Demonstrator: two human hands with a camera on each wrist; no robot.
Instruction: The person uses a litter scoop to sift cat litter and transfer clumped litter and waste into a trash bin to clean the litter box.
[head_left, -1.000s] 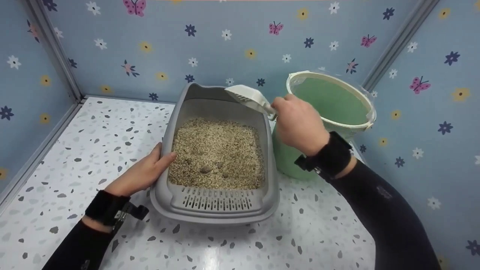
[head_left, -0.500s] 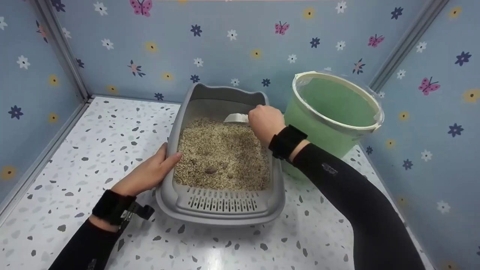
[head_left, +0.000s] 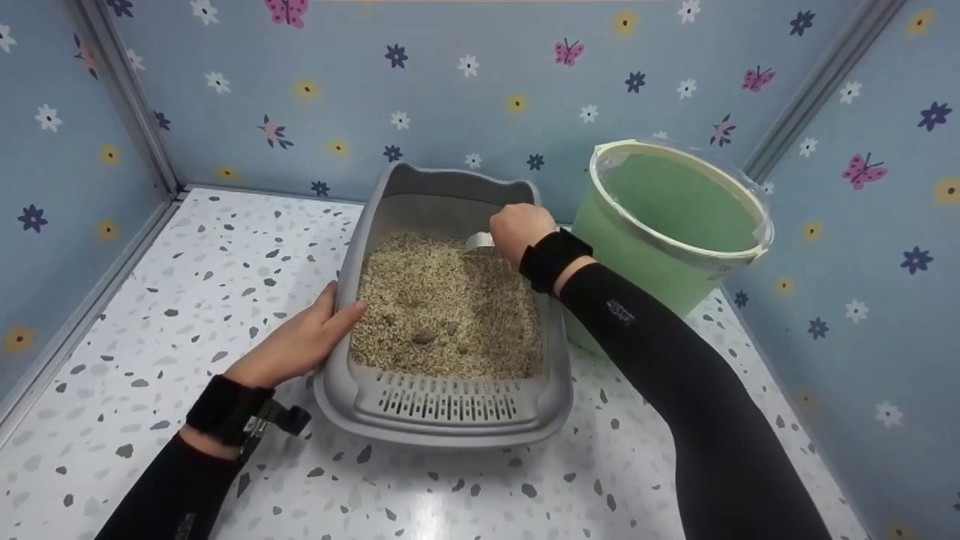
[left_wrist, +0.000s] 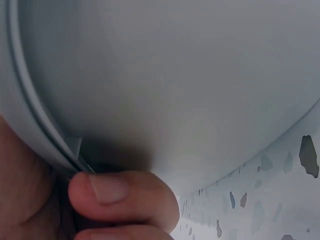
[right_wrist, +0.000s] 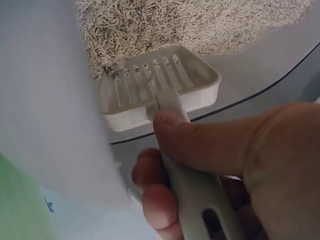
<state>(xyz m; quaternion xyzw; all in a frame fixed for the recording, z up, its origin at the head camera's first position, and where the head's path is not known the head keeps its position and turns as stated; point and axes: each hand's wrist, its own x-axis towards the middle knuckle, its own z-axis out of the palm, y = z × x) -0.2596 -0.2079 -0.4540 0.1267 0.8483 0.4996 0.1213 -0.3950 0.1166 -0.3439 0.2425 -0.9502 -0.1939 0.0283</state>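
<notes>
A grey litter box (head_left: 442, 431) holds tan pellet litter (head_left: 427, 285), with a few dark clumps (head_left: 424, 337) toward its front. My left hand (head_left: 304, 337) grips the box's left rim, thumb over the edge; in the left wrist view its fingers (left_wrist: 125, 195) curl under the lip. My right hand (head_left: 521, 232) is over the box's right rim, gripping a white slotted litter scoop (right_wrist: 155, 82) by its handle. In the right wrist view the thumb lies along the handle and the fingers wrap below. The scoop's front edge is at the litter, and its slots look nearly bare.
A green bucket (head_left: 637, 270) with a cream rim and a clear plastic liner stands right of the box, close to it. The speckled white tabletop (head_left: 225, 285) is bounded by flower-patterned blue panels (head_left: 450, 90) at the back and both sides.
My right hand has brought the scoop from above the box's right rim down to the litter at the back right, turning it over. My left hand keeps its hold on the rim.
</notes>
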